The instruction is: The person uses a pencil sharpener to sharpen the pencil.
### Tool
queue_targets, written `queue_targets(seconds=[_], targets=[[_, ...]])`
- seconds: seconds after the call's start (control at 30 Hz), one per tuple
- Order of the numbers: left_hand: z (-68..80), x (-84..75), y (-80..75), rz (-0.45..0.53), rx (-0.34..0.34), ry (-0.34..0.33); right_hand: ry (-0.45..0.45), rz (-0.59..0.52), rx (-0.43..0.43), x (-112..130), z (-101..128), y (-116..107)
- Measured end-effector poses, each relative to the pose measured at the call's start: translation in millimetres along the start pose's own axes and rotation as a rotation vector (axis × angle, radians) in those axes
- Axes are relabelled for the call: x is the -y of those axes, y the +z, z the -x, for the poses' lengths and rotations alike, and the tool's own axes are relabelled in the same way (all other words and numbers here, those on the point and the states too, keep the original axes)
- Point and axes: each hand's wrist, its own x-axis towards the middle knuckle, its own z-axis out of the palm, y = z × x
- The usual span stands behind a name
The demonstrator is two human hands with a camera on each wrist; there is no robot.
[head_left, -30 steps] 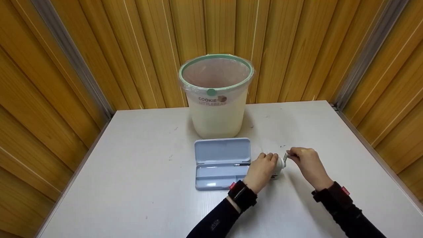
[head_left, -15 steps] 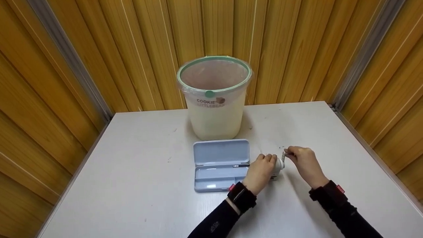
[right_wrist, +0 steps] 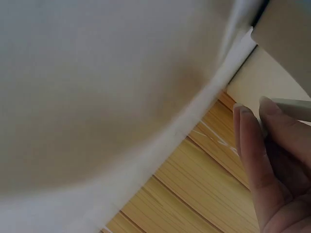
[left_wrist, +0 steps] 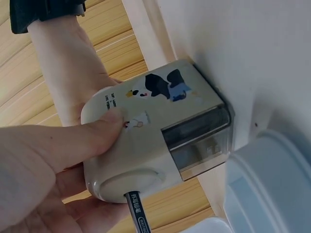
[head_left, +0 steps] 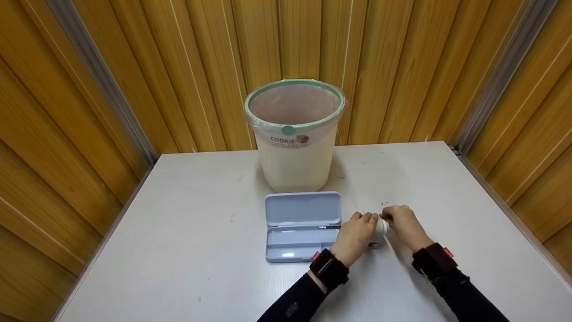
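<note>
While the left hand (head_left: 355, 235) grips the pencil sharpener (left_wrist: 150, 136) to steady it on the bench (head_left: 187, 268), the right hand (head_left: 402, 223) pinches its crank (right_wrist: 291, 103), at four o'clock from the bin (head_left: 295, 134).

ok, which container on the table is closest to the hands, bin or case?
The open blue pencil case: it lies right beside the left hand. The lined waste bin stands further back, behind the case.

The scene is evenly and brightly lit from above; soft shadows are cast on the tabletop (head_left: 187, 250). The right wrist view is dim and blurred, the head view bowed at its edges.
</note>
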Motion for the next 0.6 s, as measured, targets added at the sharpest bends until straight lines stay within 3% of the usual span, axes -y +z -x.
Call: queue_targets(seconds=[0.2, 0.6], targets=[[0.3, 0.5, -0.3, 0.009, 0.020, -0.006, 0.011, -0.027, 0.111, 1.4, -7.7, -4.9], [-0.4, -2.4, -2.7, -0.003, 0.022, -0.024, 0.081, -0.189, 0.381, -6.2, -7.8, -9.2]])
